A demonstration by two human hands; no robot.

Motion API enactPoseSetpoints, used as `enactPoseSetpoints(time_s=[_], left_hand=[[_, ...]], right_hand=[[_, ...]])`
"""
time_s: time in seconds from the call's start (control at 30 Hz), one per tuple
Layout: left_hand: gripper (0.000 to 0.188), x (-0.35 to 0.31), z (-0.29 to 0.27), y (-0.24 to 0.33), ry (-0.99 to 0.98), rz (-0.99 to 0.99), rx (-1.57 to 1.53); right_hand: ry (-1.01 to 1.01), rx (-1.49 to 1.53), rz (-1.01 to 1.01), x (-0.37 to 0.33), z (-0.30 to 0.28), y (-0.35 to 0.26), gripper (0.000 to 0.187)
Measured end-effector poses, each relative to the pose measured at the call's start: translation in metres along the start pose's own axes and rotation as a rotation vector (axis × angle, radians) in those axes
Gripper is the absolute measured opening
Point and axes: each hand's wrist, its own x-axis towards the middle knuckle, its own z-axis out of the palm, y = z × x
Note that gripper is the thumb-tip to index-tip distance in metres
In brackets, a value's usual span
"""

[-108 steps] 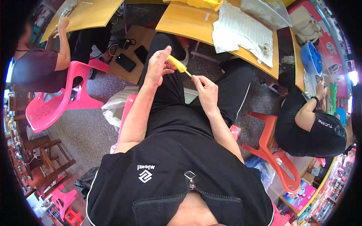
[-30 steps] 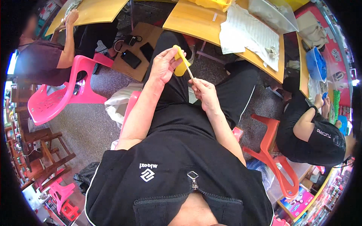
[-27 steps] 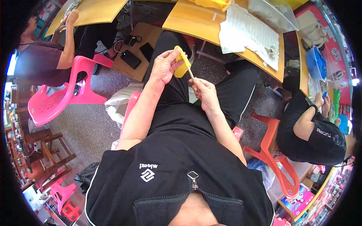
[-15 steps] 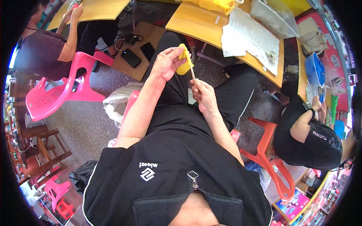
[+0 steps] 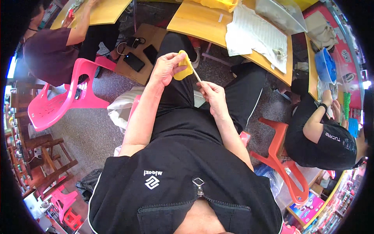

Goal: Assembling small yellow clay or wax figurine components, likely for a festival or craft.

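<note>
We see a thin yellow piece up in the air, over the dark pants of the person who sits here. It looks soft and bent over. The left hand has its thumb and fingers pinched together on the yellow piece. The right hand is mostly curled up, and its thumb and fingertips hold the low end of a thin stick. The top end of the stick touches the yellow piece, but we cannot tell if it goes inside or lies beside it.

Past the knees we see a yellow wooden bench. On it lie a white cloth and a clear tub, and a bright yellow cloth is at the far edge. To the left, on the floor, a brown board has two flat black things on it. Near it is a pink chair, and a person in a dark shirt sits beside that. To the right we see an orange chair and another person near a blue tub.
</note>
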Motion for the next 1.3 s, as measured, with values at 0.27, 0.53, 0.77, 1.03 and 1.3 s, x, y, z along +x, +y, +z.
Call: enactPoseSetpoints(time_s=[0.27,0.53,0.77,1.03,1.3], left_hand=[[0.017,-0.001,-0.008,-0.002,-0.037,-0.027,-0.110],[0.020,0.005,-0.008,-0.003,0.005,0.046,-0.186],[0.025,0.000,0.003,-0.007,-0.100,-0.065,-0.139],[0.026,0.003,-0.014,-0.008,0.062,-0.025,-0.048],[0.021,0.010,0.004,-0.008,-0.108,-0.132,-0.205]], right_hand=[[-0.025,0.029,0.041,0.001,0.002,0.001,0.019],[0.022,0.045,0.003,0.002,0.005,0.004,0.019],[0.020,0.030,-0.037,0.004,-0.004,-0.002,0.019],[0.035,-0.604,-0.118,0.007,-0.042,-0.027,0.019],[0.336,0.131,-0.261,0.030,-0.084,-0.093,0.031]])
